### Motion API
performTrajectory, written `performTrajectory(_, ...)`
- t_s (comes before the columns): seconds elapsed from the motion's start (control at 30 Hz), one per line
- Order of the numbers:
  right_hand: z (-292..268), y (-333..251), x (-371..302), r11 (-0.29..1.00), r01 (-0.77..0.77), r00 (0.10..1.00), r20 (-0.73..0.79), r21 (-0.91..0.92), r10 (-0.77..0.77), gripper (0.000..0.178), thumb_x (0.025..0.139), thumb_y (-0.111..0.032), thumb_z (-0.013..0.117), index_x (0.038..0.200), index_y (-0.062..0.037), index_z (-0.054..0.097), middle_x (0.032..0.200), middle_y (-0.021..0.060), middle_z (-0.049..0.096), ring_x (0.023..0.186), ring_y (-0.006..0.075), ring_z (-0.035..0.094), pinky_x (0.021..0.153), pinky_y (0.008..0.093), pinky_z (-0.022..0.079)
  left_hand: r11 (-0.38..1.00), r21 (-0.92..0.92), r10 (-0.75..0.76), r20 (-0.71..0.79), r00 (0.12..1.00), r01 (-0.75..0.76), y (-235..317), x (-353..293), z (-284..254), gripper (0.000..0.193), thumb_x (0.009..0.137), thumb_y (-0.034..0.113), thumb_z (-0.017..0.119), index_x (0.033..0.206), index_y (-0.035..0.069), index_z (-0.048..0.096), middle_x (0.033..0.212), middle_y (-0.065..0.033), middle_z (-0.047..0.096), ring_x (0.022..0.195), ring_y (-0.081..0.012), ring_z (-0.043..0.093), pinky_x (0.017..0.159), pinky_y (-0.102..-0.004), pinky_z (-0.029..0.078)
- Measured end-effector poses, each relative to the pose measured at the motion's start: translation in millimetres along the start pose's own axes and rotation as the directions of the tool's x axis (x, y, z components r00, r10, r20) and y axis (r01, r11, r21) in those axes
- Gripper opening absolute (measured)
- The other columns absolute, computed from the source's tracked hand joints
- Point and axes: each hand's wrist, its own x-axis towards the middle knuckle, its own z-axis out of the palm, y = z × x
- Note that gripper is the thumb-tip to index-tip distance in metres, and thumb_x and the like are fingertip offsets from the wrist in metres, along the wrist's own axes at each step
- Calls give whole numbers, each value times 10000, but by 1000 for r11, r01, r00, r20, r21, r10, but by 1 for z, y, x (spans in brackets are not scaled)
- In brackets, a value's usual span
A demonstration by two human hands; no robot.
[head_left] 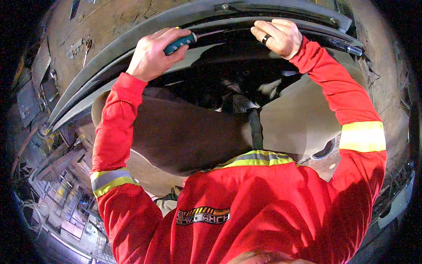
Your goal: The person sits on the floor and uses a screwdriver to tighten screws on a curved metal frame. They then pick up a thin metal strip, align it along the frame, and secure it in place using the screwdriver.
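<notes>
My left hand (151, 53) is wrapped round the teal handle of a screwdriver (180, 43). Its thin shaft points right, along the inner edge of a long curved grey and black panel (184, 15) that resembles a vehicle bumper. Across from it, my right hand (279, 37), wearing a black ring, has its fingers bent and close together on that same edge. The screwdriver's tip lies against the dark panel, short of the right fingers, and is hard to make out. The right fingertips are partly hidden.
Beneath my arms the panel's inner side is black and shadowed. A shiny rod-like piece (347, 47) lies by its right end. On the brown ground are wire scraps (87, 48). Metal pieces (28, 103) lie at the left, and shelving or racks (70, 202) stand at lower left.
</notes>
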Motion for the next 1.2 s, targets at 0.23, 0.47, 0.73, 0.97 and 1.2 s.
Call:
performTrajectory(0.23,-7,1,-1,992,121,989,92,-23,-119,336,680,-34,684,1014,-41,712,912,110,655,585,169,571,511,268,491,1000,-28,-14,-1,1000,14,1,3,0,332,774,96,725,1094,54,644,951,-131,672,846,-298,667,757,-350,527)
performTrajectory(0.47,-6,-1,4,993,113,989,97,-27,-110,315,691,-60,687,1003,-38,719,874,101,657,583,168,573,522,264,500,999,-51,-14,-15,1000,13,2,3,1,327,770,77,718,1089,51,649,924,-129,669,816,-287,667,726,-333,527)
performTrajectory(0.73,-1,2,4,990,135,987,82,26,-137,231,722,-68,712,945,-8,710,857,98,659,603,170,603,520,282,496,998,-50,-29,0,1000,29,2,5,0,327,758,64,714,1076,37,642,919,-130,669,808,-280,671,722,-332,532)
performTrajectory(0.97,3,1,6,990,132,991,28,54,-134,139,737,-66,747,829,11,677,835,79,650,553,145,575,482,274,463,999,-48,-21,10,1000,22,3,9,0,331,744,64,719,1065,39,643,926,-136,672,819,-284,676,722,-338,536)
performTrajectory(1.2,1,5,13,975,203,978,29,85,-206,94,752,-46,724,790,11,659,820,74,642,499,132,529,432,269,418,1000,-4,4,22,1000,-4,2,11,-1,335,740,68,722,1064,36,643,917,-140,670,816,-296,672,724,-341,536)
